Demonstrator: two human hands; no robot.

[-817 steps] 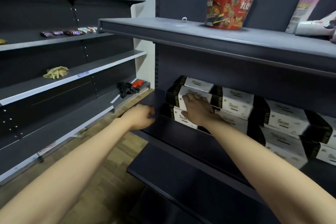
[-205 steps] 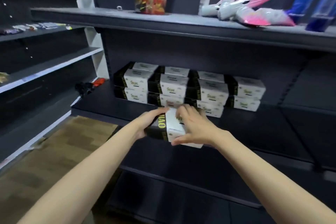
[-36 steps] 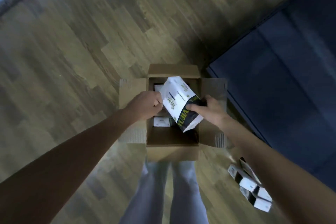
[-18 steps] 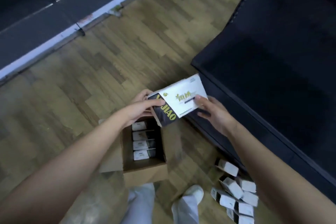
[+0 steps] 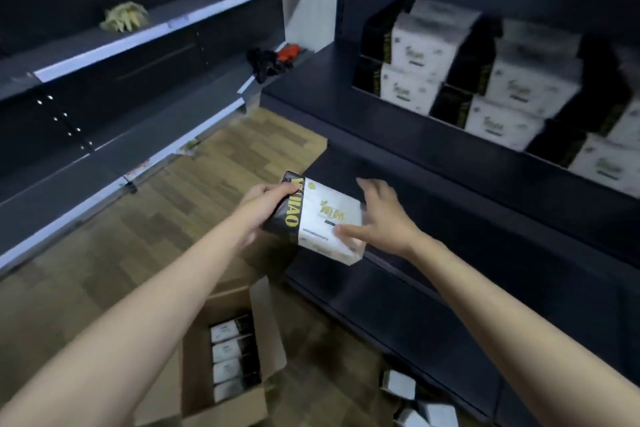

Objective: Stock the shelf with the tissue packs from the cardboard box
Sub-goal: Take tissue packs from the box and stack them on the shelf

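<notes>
A black-and-white tissue pack (image 5: 320, 217) is held in the air in front of the dark shelf (image 5: 398, 121). My left hand (image 5: 265, 203) grips its black left end. My right hand (image 5: 379, 217) holds its white right end, thumb on the front face and fingers spread behind. The open cardboard box (image 5: 225, 402) stands on the floor below my left arm with several packs (image 5: 232, 362) standing inside. Two layers of stocked packs (image 5: 485, 80) line the back of the shelf at the upper right.
Several loose packs (image 5: 412, 399) lie on the wooden floor at the foot of the shelving. A lower shelf board (image 5: 433, 308) juts out below my hands. Another shelving unit on the left carries yellow gloves (image 5: 124, 15) and a black-and-red object (image 5: 273, 59).
Both hands have lifted the pack up from above the box toward the shelf. My view has swung up from the floor, bringing the stocked packs into sight.
</notes>
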